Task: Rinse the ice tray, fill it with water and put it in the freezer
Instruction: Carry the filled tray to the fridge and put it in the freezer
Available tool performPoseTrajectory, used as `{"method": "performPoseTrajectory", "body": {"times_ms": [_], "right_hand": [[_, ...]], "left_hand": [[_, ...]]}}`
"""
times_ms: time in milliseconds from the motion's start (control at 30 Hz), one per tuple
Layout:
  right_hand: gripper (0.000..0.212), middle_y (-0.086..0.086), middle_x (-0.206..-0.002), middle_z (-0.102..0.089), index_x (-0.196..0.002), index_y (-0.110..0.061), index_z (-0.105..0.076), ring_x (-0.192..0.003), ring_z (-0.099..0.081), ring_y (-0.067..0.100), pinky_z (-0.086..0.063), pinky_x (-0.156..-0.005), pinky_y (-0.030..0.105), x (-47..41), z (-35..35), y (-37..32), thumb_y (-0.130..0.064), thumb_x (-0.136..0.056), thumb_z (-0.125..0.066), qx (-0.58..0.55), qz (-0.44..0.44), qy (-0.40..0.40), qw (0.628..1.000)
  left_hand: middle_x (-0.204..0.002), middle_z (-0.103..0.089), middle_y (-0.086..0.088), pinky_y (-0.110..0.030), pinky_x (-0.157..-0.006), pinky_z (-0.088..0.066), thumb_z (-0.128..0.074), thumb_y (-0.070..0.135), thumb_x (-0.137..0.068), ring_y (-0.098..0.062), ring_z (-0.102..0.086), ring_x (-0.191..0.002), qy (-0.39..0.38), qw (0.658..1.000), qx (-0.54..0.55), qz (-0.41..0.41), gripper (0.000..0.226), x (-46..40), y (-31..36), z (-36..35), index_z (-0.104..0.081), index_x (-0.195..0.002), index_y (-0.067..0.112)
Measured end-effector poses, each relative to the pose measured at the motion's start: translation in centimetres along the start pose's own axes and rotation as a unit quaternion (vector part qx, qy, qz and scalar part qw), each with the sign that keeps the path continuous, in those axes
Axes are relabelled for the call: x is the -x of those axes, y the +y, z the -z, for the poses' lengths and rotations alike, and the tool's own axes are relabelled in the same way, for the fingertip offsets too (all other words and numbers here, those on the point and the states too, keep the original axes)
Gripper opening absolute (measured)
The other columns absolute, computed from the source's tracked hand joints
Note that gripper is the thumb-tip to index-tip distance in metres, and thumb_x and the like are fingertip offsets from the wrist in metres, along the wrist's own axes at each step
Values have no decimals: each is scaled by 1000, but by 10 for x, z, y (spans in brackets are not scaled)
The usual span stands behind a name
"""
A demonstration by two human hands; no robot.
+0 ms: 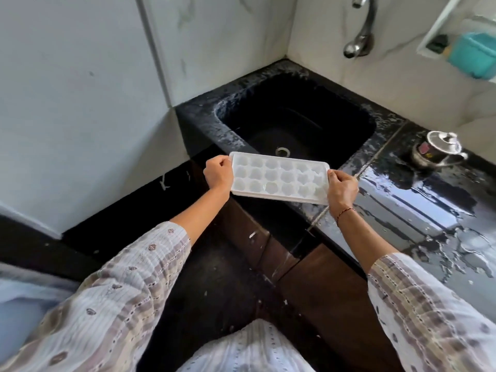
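Nearest the lens, two loose sleeves of pale checked embroidered cloth (128, 285) are noted, from which bare forearms extend. A white rectangular plastic ice tray with rounded moulded cells (279, 178) is held level between the hands, above the front edge of the black stone sink basin (295, 122). The left hand (218, 174) is closed on one short end, its fingers curled round the rim; the right hand (342, 189) is closed on the opposite short end, thumb on top, fingers hidden beneath. Beyond the fingertips lies the basin's drain; the chrome wall tap (361, 30) is set well past them, with no flow seen. To the outside of the right fingers, a wet black polished countertop (429, 210) and a lidded steel pot (437, 153) are recorded. Whether the cells hold water cannot be determined. The tray is judged light, slightly flexible and likely slippery when wet; once filled it will spill readily, so hold is best kept at both short rims and the tray carried flat.
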State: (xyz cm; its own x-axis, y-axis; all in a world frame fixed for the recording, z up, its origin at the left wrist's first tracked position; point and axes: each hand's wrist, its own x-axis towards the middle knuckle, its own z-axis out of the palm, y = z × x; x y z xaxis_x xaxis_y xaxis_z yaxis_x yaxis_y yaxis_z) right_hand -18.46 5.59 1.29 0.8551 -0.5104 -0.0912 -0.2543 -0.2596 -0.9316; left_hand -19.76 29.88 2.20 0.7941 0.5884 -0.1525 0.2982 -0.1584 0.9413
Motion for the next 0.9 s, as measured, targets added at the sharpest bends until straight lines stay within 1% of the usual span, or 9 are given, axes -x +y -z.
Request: {"method": "performPoseTrajectory", "body": {"times_ms": [67, 167, 233, 333, 467, 633, 700, 767, 900], "right_hand": [[20, 1, -83, -63, -95, -10, -73, -79, -57, 12, -42, -67, 17, 7, -11, -3, -19, -91, -55, -1, 7, -21, 1000], [20, 1, -84, -63, -95, -9, -73, -78, -56, 13, -39, -48, 1, 15, -27, -9, -17, -91, -54, -2, 23, -52, 998], [21, 1, -84, -62, -96, -8, -72, -77, -55, 12, -36, -45, -2, 19, -36, -13, -17, -92, -54, 3, 34, -80, 996], [20, 1, -82, -61, -95, -10, -72, -75, -54, 12, -40, -49, 5, 24, -49, -21, -17, -92, -53, 18, 55, -127, 990], [21, 1, -81, -61, -97, -8, -72, -76, -53, 12, -41, -53, 11, 29, -66, -30, -17, -92, -54, 32, 79, -176, 981], [23, 3, -83, -57, -100, -5, -70, -77, -49, 14, -41, -63, 21, 47, -83, -43, -16, -94, -51, 50, 119, -236, 963], [23, 2, -84, -58, -102, -7, -70, -78, -50, 12, -41, -63, 18, 54, -91, -48, -16, -94, -51, 48, 127, -258, 957], [22, 2, -83, -59, -97, -7, -71, -73, -50, 10, -41, -54, 11, 63, -99, -51, -14, -93, -51, 48, 137, -290, 946], [20, 3, -80, -61, -89, -8, -71, -70, -51, 11, -41, -66, 23, 85, -119, -54, -15, -92, -52, 60, 150, -345, 925]], "left_hand": [[-85, -62, -5, -36, -74, -48, -44, 9, -91, -20, -55, -81, 28, 1000, -1, 9, 26, 2, -6, 15, -69, -83, 8], [-92, -67, -9, -37, -78, -50, -44, 9, -91, -21, -58, -85, 70, 997, -3, 21, 28, 3, -14, 34, -72, -92, 4], [-89, -65, -7, -38, -79, -52, -45, 10, -92, -21, -59, -85, 97, 995, 5, 33, 28, 6, -19, 46, -72, -92, 5], [-88, -63, -5, -37, -80, -52, -45, 10, -93, -18, -58, -84, 140, 989, 15, 51, 26, 16, -24, 62, -71, -89, 9], [-91, -61, -3, -33, -78, -52, -46, 11, -95, -16, -58, -84, 189, 979, 31, 72, 25, 30, -31, 81, -70, -95, 4], [-78, -57, -4, -34, -70, -47, -46, 9, -94, -18, -54, -76, 252, 963, 46, 85, 22, 48, -40, 103, -63, -79, 9], [-70, -52, 0, -32, -67, -43, -46, 9, -93, -18, -52, -73, 276, 955, 54, 94, 22, 53, -48, 112, -58, -75, 10], [-64, -46, 4, -30, -66, -40, -46, 9, -94, -14, -48, -65, 302, 946, 59, 100, 23, 61, -55, 121, -54, -72, 12], [-62, -45, 4, -27, -65, -37, -46, 9, -94, -6, -40, -57, 358, 924, 65, 115, 35, 82, -67, 144, -47, -60, 20]]}}
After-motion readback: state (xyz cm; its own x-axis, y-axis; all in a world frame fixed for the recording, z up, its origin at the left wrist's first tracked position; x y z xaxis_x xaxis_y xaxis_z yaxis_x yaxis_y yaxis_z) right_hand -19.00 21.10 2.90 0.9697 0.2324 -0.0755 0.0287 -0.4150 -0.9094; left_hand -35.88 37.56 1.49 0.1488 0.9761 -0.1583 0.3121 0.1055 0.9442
